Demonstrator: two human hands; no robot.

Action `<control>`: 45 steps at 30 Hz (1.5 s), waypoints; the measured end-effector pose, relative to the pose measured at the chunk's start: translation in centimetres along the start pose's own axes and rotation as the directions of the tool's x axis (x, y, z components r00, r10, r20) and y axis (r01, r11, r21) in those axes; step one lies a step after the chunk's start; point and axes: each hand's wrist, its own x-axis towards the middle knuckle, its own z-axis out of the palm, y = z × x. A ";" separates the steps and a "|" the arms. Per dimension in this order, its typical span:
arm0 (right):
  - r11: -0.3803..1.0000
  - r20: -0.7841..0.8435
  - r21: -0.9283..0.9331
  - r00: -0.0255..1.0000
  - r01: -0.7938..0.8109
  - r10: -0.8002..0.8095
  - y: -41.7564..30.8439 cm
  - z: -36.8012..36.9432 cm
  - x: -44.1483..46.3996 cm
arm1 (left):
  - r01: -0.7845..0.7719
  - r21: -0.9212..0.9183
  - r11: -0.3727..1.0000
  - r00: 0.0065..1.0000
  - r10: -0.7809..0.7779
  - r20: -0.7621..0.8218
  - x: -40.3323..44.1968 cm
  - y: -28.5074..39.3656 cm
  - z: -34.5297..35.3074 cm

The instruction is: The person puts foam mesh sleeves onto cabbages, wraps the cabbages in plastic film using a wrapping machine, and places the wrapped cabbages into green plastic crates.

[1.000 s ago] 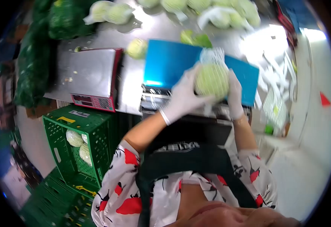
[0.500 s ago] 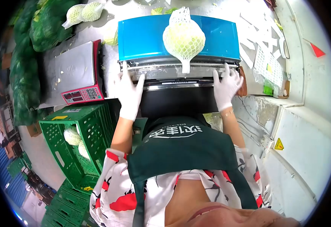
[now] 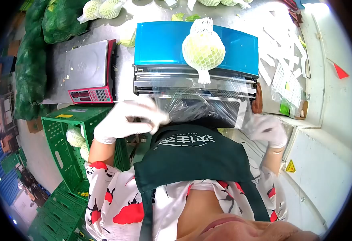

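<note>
On near side of blue-topped machine [image 3: 160, 44], holds clear film [image 3: 189, 106] between left hand [image 3: 117, 119] and right hand [image 3: 275, 131], pinched in closed fingers. Has netted vegetable [image 3: 203, 50] atop machine, far of both, about midway, with long axis near-to-far.

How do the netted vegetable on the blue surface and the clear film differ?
The netted vegetable is rounded and pale green; the clear film is a wrinkled, see-through sheet. The netted vegetable rests untouched on the blue surface; the clear film stretches between the left hand and right hand.
</note>
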 end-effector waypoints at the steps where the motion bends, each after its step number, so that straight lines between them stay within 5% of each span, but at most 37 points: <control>1: 0.982 0.050 0.087 0.984 0.169 -0.174 0.0 -1.5 0.7 | -0.131 0.223 0.966 0.991 0.125 0.041 1.8 0.6 -1.7; 2: 0.974 -0.191 0.188 0.977 0.128 -0.092 1.0 -3.1 1.3 | -0.148 -0.129 0.981 0.933 0.095 -0.348 3.6 0.8 0.1; 3: 0.983 -0.320 0.144 0.945 0.117 -0.066 1.0 -3.6 4.1 | -0.182 0.196 0.964 0.907 0.242 -0.346 6.3 -0.4 -2.1; 5: 0.993 -0.468 -0.091 0.877 0.074 -0.108 0.1 -4.0 12.1 | -0.085 0.409 0.908 0.898 0.248 -0.363 10.9 -3.1 -5.4; 7: 0.798 -0.146 -0.602 0.978 0.032 -0.149 6.2 -6.0 16.7 | 0.030 0.636 0.771 0.946 0.184 -0.268 14.5 -7.4 -6.9; 9: 0.859 -0.109 -0.502 0.979 0.097 -0.174 10.1 -4.0 19.7 | -0.014 0.832 0.555 0.967 0.219 -0.130 17.4 -11.3 -6.7; 11: 0.919 -0.151 -0.391 0.982 0.050 -0.118 10.4 -4.1 21.3 | 0.104 0.528 0.843 0.949 0.074 -0.306 18.8 -11.6 -5.5; 14: 0.994 -0.186 -0.111 0.983 -0.023 0.002 12.2 -3.4 21.3 | 0.008 0.363 0.932 0.936 0.120 -0.330 19.3 -13.2 -6.3; 16: 0.986 -0.159 0.155 0.984 -0.058 0.083 11.2 -1.5 19.9 | 0.082 0.244 0.966 0.940 0.006 -0.341 17.8 -12.7 -5.0; 18: 0.868 -0.173 0.480 0.957 -0.125 0.234 8.2 1.2 17.1 | 0.124 -0.001 0.992 0.922 -0.115 -0.370 15.3 -11.3 -2.1; 19: 0.765 -0.160 0.627 0.935 -0.150 0.315 7.1 2.6 15.4 | 0.147 0.049 0.988 0.919 -0.118 -0.376 13.8 -10.9 -0.4; 20: 0.892 -0.201 0.381 0.920 -0.242 0.335 6.5 3.0 13.3 | 0.167 0.101 0.981 0.917 -0.117 -0.381 12.3 -10.7 1.1; 21: 0.927 -0.213 0.342 0.948 -0.153 0.235 5.9 4.2 11.6 | 0.182 0.156 0.971 0.915 -0.109 -0.388 10.8 -10.2 2.5; 23: 0.822 -0.082 0.401 0.877 -0.405 0.473 4.8 6.2 6.9 | 0.328 0.316 0.890 0.913 -0.213 -0.348 7.1 -8.1 6.0; 24: 0.742 -0.040 0.394 0.796 -0.542 0.603 4.7 7.4 4.5 | 0.343 0.256 0.904 0.925 -0.278 -0.258 5.3 -9.2 7.1; 27: 0.693 -0.006 0.401 0.755 -0.599 0.656 8.6 11.5 0.5 | 0.502 0.179 0.846 0.865 -0.488 -0.118 2.0 -11.4 9.3; 30: 0.679 0.030 0.482 0.785 -0.554 0.619 11.5 13.0 1.8 | 0.458 -0.237 0.857 0.854 -0.498 -0.151 0.7 -16.8 9.8; 31: 0.638 0.110 0.405 0.728 -0.655 0.677 12.4 12.2 2.3 | 0.579 -0.267 0.770 0.777 -0.621 -0.106 1.2 -16.4 9.2; 34: 0.361 0.309 0.606 0.628 -0.709 0.714 12.9 11.6 3.0 | 0.706 -0.487 0.515 0.630 -0.770 0.100 1.0 -16.1 8.8; 36: 0.243 0.359 0.686 0.609 -0.686 0.707 12.3 11.1 2.4 | 0.611 -0.549 0.570 0.707 -0.705 0.055 -0.7 -16.6 9.1; 38: 0.522 0.221 0.518 0.695 -0.678 0.684 12.7 10.8 0.8 | 0.526 -0.580 0.622 0.766 -0.643 0.004 -2.9 -17.7 8.9; 39: 0.639 0.158 0.407 0.739 -0.653 0.654 12.6 11.1 -0.2 | 0.528 -0.274 0.804 0.772 -0.588 -0.239 -4.4 -18.2 9.3; 40: 0.816 -0.176 0.345 0.823 -0.463 0.541 11.9 12.7 -1.0 | 0.532 -0.048 0.845 0.782 -0.512 -0.354 -5.3 -17.7 9.7; 41: 0.823 -0.281 0.206 0.774 -0.529 0.567 11.7 12.9 -1.8 | 0.528 0.180 0.830 0.797 -0.410 -0.444 -5.8 -17.4 10.0; 42: 0.800 -0.390 0.069 0.722 -0.596 0.572 11.5 12.7 -2.6 | 0.367 0.492 0.789 0.877 -0.117 -0.465 -5.7 -17.8 10.4; 43: 0.746 -0.497 -0.064 0.670 -0.662 0.552 11.4 12.4 -3.2 | 0.361 0.502 0.786 0.861 -0.073 -0.504 -6.0 -17.9 10.3; 44: 0.787 -0.532 0.300 0.591 -0.538 0.607 12.5 12.7 -4.0 | 0.358 0.507 0.784 0.838 -0.030 -0.544 -6.4 -18.0 10.2; 45: 0.774 -0.539 0.381 0.559 -0.505 0.630 12.5 12.3 -4.5 | 0.360 0.510 0.781 0.815 0.003 -0.580 -6.3 -16.6 10.1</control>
